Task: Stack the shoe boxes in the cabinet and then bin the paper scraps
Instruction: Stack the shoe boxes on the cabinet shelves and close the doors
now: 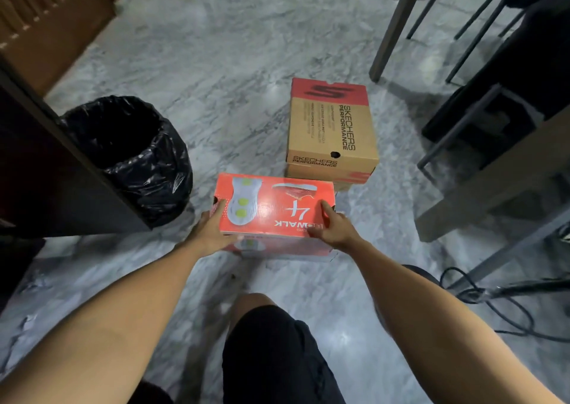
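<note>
Red shoe box [274,209] on the marble floor [231,64], left hand [212,234] and right hand [331,229] gripping its ends, fingers curled, tan shoe box [331,132] just behind, possibly atop another, black-lined bin [129,154] left.

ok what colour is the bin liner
Black and glossy, on the bin liner in the head view, left of the boxes.

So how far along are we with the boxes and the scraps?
Nothing looks put away yet. Both hands, left hand and right hand, grip the red shoe box low over the floor. The brown shoe box still waits behind it. The bin stands ready; no scraps are clearly visible.
</note>
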